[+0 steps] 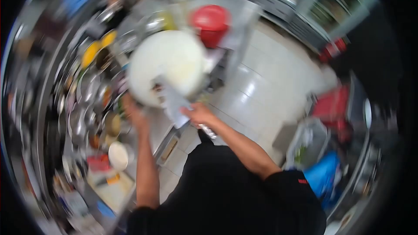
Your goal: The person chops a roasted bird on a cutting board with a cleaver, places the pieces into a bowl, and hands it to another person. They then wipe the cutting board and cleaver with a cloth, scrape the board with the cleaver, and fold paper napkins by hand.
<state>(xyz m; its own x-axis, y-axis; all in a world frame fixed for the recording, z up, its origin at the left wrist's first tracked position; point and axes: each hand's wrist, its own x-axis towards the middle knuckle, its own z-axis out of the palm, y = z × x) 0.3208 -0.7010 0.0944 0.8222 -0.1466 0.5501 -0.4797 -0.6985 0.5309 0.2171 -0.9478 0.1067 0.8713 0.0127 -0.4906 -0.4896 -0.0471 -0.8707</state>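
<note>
My right hand is wrapped around a cleaver, its broad pale blade lying over the near edge of a thick round white chopping board. Small dark reddish-brown bits show against the blade's far end. My left hand is at the board's near left edge, beside the row of bowls. Motion smears its fingers, and the bowls behind blend into them.
A red tub stands on the steel table behind the board. Many metal bowls of ingredients line the left, with a white bowl nearer. Tiled floor extends right toward a glass-door fridge and a lined bin.
</note>
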